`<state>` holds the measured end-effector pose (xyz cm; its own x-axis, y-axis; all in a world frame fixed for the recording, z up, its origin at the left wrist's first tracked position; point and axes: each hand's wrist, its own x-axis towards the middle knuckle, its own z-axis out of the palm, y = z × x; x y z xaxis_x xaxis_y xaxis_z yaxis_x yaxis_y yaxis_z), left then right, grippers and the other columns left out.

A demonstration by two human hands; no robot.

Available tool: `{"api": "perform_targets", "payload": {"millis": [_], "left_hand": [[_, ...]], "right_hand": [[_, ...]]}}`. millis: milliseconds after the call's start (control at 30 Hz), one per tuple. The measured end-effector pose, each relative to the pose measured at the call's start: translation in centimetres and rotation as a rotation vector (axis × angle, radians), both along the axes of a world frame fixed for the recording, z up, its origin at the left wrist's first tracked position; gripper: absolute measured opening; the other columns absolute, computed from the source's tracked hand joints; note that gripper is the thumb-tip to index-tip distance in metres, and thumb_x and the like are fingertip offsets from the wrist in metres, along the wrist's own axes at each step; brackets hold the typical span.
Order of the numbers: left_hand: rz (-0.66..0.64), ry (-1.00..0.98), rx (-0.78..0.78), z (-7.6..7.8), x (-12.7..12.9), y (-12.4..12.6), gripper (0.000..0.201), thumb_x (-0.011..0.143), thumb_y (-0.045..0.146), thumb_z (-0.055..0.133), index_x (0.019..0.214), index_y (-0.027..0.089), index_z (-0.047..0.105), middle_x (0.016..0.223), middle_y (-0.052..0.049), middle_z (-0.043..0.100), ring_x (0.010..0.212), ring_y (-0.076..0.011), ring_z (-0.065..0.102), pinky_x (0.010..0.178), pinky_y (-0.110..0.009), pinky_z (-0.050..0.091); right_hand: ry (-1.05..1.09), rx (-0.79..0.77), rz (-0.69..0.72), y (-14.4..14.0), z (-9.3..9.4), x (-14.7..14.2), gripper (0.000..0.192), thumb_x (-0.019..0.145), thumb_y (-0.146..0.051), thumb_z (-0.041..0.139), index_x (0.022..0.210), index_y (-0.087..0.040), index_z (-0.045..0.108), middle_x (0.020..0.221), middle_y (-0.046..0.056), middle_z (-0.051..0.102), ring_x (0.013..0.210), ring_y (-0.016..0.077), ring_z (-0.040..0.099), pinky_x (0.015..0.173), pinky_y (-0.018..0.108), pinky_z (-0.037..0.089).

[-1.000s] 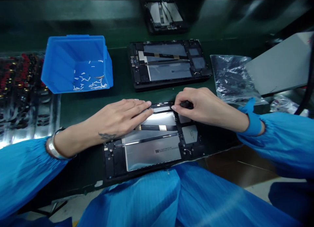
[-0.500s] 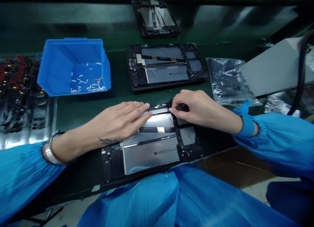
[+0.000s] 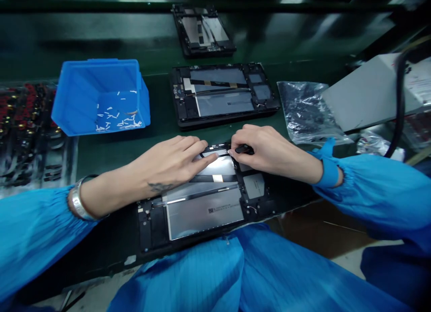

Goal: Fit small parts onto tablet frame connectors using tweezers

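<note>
An opened tablet [image 3: 205, 220] lies near the bench's front edge, its silver battery and black frame exposed. My left hand [image 3: 175, 161] rests palm down across its upper left part, fingers stretched out toward the far edge and holding nothing. Near the far edge, right of the left fingertips, my right hand [image 3: 261, 148] is closed in a pinch. A small black piece [image 3: 244, 149] shows between its thumb and fingers; its exact kind is hidden by the hand. The fingertips touch or hover just over the tablet's frame; I cannot tell which.
Behind lies a stack of opened tablets [image 3: 224, 96], with another unit [image 3: 204, 31] farther back. A blue bin [image 3: 97, 78] with small white strips stands left, beside trays of parts [image 3: 28, 137]. To the right are a clear plastic bag [image 3: 310, 112], a grey box [image 3: 360, 92] and a black cable [image 3: 399, 105].
The view has shifted slightly. My left fingers have slid a little to the right, nearer my right hand, and their tips are more bent. My right hand keeps its pinch at the far edge.
</note>
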<state>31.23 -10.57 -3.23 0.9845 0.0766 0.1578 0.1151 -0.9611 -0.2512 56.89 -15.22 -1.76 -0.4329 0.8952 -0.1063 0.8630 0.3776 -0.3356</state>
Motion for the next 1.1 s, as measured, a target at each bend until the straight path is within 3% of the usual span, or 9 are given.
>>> {"api": "perform_targets", "payload": {"millis": [100,200,333,433,500,700,800,900,1100], "left_hand": [[0.030,0.060,-0.032,0.4,1.5,-0.3,0.048,0.102,0.010,0.027,0.144,0.012,0.052,0.113,-0.019,0.064,0.095,-0.0287,0.065,0.075,-0.038,0.055],[0.069,0.083,-0.127,0.5,2.1,-0.3,0.049,0.103,0.014,0.028,0.148,0.017,0.050,0.111,-0.017,0.064,0.089,-0.0274,0.064,0.072,-0.038,0.053],[0.239,-0.054,-0.499,0.3,1.2,0.7,0.045,0.105,0.023,0.037,0.147,0.017,0.051,0.121,-0.014,0.065,0.098,-0.0222,0.065,0.079,-0.031,0.054],[0.331,-0.129,-0.735,0.4,0.8,2.0,0.037,0.104,0.030,0.043,0.124,0.014,0.069,0.111,-0.009,0.071,0.095,-0.0175,0.067,0.081,-0.025,0.051],[0.364,-0.105,-0.834,0.7,0.9,2.6,0.035,0.103,0.032,0.046,0.113,0.015,0.074,0.108,-0.007,0.073,0.093,-0.0159,0.068,0.079,-0.023,0.050],[0.477,-0.072,-1.029,2.7,1.1,3.1,0.035,0.098,0.038,0.051,0.108,0.017,0.077,0.098,-0.004,0.076,0.082,-0.0152,0.068,0.068,-0.022,0.045],[0.445,-0.143,-1.087,3.9,1.0,2.9,0.033,0.095,0.038,0.056,0.107,0.015,0.076,0.100,-0.006,0.075,0.086,-0.0166,0.067,0.068,-0.021,0.045],[0.486,-0.139,-1.242,4.9,0.9,2.5,0.031,0.089,0.040,0.063,0.103,0.014,0.072,0.082,-0.005,0.072,0.072,-0.0149,0.063,0.061,-0.021,0.042],[0.480,-0.311,-1.316,6.7,0.7,2.4,0.028,0.079,0.038,0.075,0.094,0.015,0.074,0.077,-0.002,0.066,0.065,-0.0107,0.051,0.054,-0.020,0.032]], "right_hand": [[0.117,0.192,-0.018,-1.2,0.5,0.0,0.014,0.096,-0.024,0.056,0.091,-0.019,0.068,0.090,0.007,0.065,0.088,0.0217,0.058,0.073,0.033,0.043],[0.503,0.375,-0.110,-4.4,1.1,-0.9,0.025,0.102,-0.033,0.050,0.103,-0.024,0.073,0.100,0.006,0.069,0.096,0.0222,0.062,0.083,0.037,0.049],[0.963,0.156,-0.082,-9.7,-0.4,-4.0,0.059,0.102,-0.065,0.029,0.110,-0.032,0.078,0.088,0.005,0.069,0.082,0.0223,0.064,0.077,0.042,0.054],[1.187,-0.066,-0.095,-11.8,-2.8,-6.3,0.061,0.102,-0.064,0.027,0.105,-0.033,0.079,0.063,0.001,0.060,0.060,0.0189,0.057,0.063,0.039,0.053],[1.239,-0.077,-0.110,-12.1,-4.1,-7.2,0.058,0.101,-0.064,0.030,0.114,-0.033,0.077,0.066,0.001,0.063,0.060,0.0189,0.060,0.061,0.037,0.054],[1.050,0.342,-0.022,-11.2,-5.1,-7.7,0.048,0.098,-0.050,0.055,0.142,-0.031,0.060,0.117,0.008,0.073,0.111,0.0297,0.068,0.094,0.049,0.058],[0.992,0.441,-0.032,-11.2,-5.4,-8.1,0.046,0.100,-0.036,0.054,0.146,-0.032,0.055,0.118,0.008,0.072,0.112,0.0271,0.068,0.096,0.049,0.059],[0.927,0.437,0.018,-11.2,-5.7,-8.0,0.055,0.100,-0.018,0.047,0.153,-0.035,0.045,0.115,0.004,0.074,0.110,0.0216,0.071,0.095,0.043,0.062],[0.395,0.670,0.452,-10.0,-4.3,-4.1,0.059,0.092,-0.034,0.070,0.148,-0.030,0.052,0.137,0.011,0.065,0.130,0.0312,0.062,0.106,0.057,0.055]]}}
